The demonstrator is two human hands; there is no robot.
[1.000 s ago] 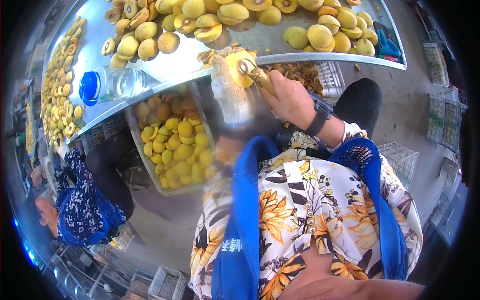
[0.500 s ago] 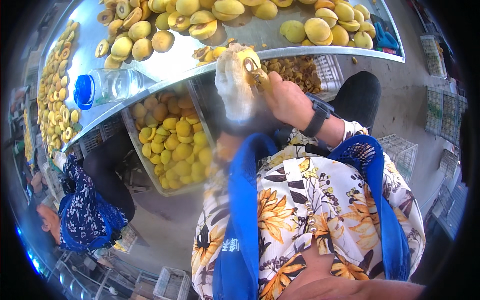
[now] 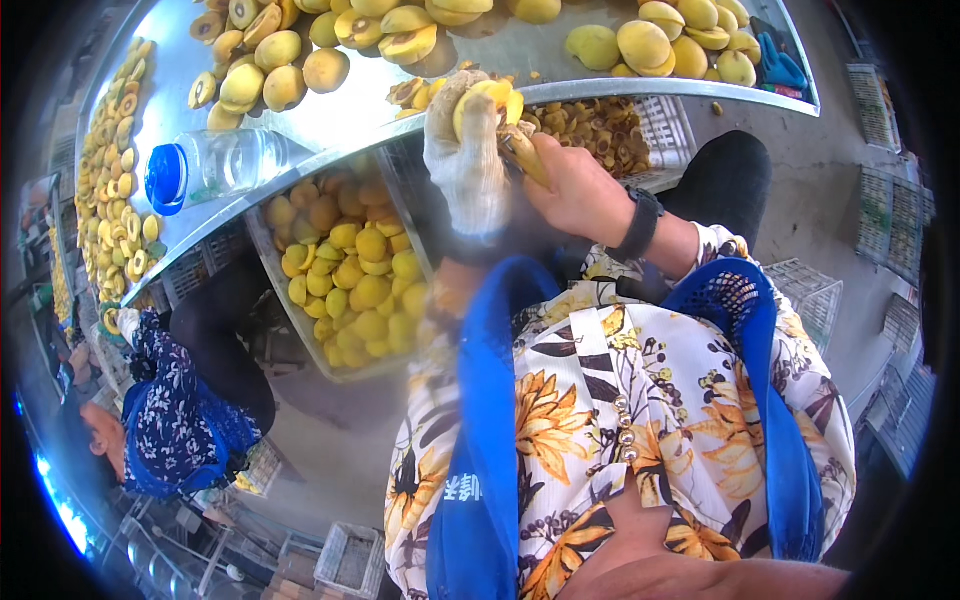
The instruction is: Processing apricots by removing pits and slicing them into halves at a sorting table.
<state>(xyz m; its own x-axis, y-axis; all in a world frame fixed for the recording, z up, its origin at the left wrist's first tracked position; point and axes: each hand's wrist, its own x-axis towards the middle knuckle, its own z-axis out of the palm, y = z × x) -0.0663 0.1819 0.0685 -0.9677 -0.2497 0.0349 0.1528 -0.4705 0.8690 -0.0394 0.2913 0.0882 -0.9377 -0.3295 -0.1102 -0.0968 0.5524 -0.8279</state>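
In my left hand [image 3: 466, 180], which wears a white knit glove, a cut yellow peach [image 3: 492, 100] is gripped just over the table's near edge. My right hand [image 3: 580, 190] is bare, with a dark band on its wrist, and closes round the wooden handle of a small tool [image 3: 524, 158]. The tool's tip end is up against the near side of the peach, with a brown bit beside it; the tip itself cannot be made out. Small peach pieces [image 3: 415, 95] lie on the table just beyond the glove.
Halved peaches [image 3: 280, 55] are spread over the metal table [image 3: 350, 115]. A clear jar with a blue lid [image 3: 166, 180] lies at its left. Below stand a crate of yellow peaches [image 3: 355, 280] and a crate of brown pits [image 3: 600, 135]. A co-worker [image 3: 185, 410] sits at the left.
My left hand has turned the peach, so its cut face with the pit no longer faces me. The tool in my right hand has shifted slightly down, away from the fruit's middle.
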